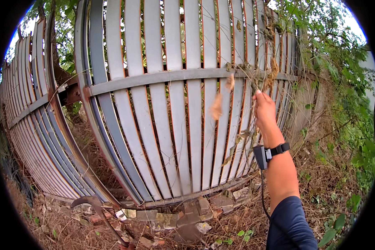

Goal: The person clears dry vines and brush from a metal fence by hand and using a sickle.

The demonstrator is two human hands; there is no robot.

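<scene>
My right hand (264, 109) is raised in front of the slatted metal fence (156, 121), its fingers closed round a dry vine (254, 79). Withered brown leaves (216, 106) dangle from the vine against the slats. At the lower edge only a sliver of my left hand (129, 246) shows, round the bottom of the handle of a sickle (109, 225). The sickle's dark curved blade (86, 200) points left, low in front of the fence's base. Most of the left hand is cut off by the picture's edge.
Rough stones and bricks (166, 221) line the foot of the fence. Dry stems and grass (321, 183) cover the ground at the right, beside green bushes (350, 96). A gap between two fence panels (85, 137) opens at the left. A cable (263, 196) hangs from my right wrist's strapped device.
</scene>
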